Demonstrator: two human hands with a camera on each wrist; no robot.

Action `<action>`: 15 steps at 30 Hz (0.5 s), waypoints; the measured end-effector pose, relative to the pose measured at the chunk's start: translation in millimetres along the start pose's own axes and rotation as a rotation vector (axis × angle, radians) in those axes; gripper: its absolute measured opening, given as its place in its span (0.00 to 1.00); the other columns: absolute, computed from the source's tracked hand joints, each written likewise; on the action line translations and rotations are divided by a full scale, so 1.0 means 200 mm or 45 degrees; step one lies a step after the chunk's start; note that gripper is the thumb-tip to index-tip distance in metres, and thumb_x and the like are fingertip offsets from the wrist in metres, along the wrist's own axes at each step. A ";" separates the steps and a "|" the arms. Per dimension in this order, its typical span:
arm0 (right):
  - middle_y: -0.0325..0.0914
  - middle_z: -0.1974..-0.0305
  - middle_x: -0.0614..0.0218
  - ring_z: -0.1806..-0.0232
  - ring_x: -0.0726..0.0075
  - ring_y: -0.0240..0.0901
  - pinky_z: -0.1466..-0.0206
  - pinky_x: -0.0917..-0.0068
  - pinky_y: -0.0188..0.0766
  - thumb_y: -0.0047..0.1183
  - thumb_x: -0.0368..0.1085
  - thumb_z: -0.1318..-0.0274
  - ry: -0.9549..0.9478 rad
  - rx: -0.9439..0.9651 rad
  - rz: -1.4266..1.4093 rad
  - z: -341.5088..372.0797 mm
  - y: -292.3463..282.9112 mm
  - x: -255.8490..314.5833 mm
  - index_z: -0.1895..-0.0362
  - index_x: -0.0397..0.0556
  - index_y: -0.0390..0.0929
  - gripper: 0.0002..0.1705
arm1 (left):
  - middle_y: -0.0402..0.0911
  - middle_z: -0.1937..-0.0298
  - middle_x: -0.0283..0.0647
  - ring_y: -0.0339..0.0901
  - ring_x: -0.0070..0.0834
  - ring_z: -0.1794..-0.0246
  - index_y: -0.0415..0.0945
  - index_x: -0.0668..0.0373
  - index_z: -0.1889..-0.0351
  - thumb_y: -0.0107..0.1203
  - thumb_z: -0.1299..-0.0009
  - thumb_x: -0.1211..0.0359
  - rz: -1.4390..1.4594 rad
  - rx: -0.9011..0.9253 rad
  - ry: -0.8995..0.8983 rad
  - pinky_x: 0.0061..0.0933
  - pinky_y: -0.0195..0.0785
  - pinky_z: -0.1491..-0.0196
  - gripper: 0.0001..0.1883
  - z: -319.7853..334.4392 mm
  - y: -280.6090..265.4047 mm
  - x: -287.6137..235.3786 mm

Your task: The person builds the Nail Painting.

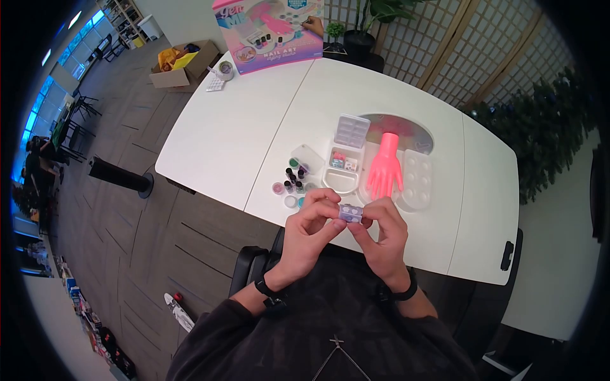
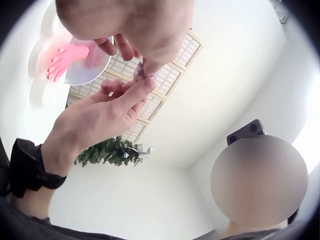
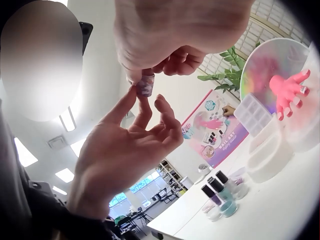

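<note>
A small purple cylinder point(image 1: 350, 213) with a pale pattern is held up in front of the chest, close over the table's near edge. My left hand point(image 1: 306, 236) pinches its left end between thumb and fingers. On the other end, the thumb and fingers of my right hand point(image 1: 386, 240) grip it too. The right wrist view shows the cylinder point(image 3: 145, 86) between both hands' fingertips, partly covered by them. Beyond the hands, a bright pink model hand point(image 1: 385, 166) lies palm down on a white nail-art stand with a shiny rounded back panel point(image 1: 416, 134).
Small dark-capped polish bottles point(image 1: 293, 179) and little pots point(image 1: 278, 188) cluster left of a white compartment tray point(image 1: 341, 181). A round-welled palette point(image 1: 417, 181) sits right of the model hand. The nail-art box point(image 1: 273, 35) and a tape roll point(image 1: 225, 68) stand at the table's far side.
</note>
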State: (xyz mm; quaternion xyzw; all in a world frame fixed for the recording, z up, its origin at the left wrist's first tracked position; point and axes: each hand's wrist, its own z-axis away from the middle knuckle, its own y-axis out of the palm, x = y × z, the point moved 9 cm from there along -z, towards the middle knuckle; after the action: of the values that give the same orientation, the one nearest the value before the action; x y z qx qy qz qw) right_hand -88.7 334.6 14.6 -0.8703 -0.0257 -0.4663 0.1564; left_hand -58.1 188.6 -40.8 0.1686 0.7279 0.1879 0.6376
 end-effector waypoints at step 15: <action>0.76 0.62 0.68 0.62 0.78 0.75 0.55 0.77 0.75 0.69 0.25 0.37 0.295 0.002 -0.269 0.05 0.02 -0.11 0.60 0.40 0.83 0.06 | 0.72 0.36 0.39 0.76 0.23 0.41 0.85 0.64 0.55 0.67 0.28 0.80 -0.424 -0.097 0.240 0.30 0.67 0.34 0.07 -0.01 -0.01 -0.08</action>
State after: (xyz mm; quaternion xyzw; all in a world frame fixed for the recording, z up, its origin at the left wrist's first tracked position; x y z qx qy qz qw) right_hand -93.0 335.9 -9.7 -0.8031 -0.0992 -0.5772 0.1092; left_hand -57.8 178.9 -27.5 0.0033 0.7945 0.1224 0.5948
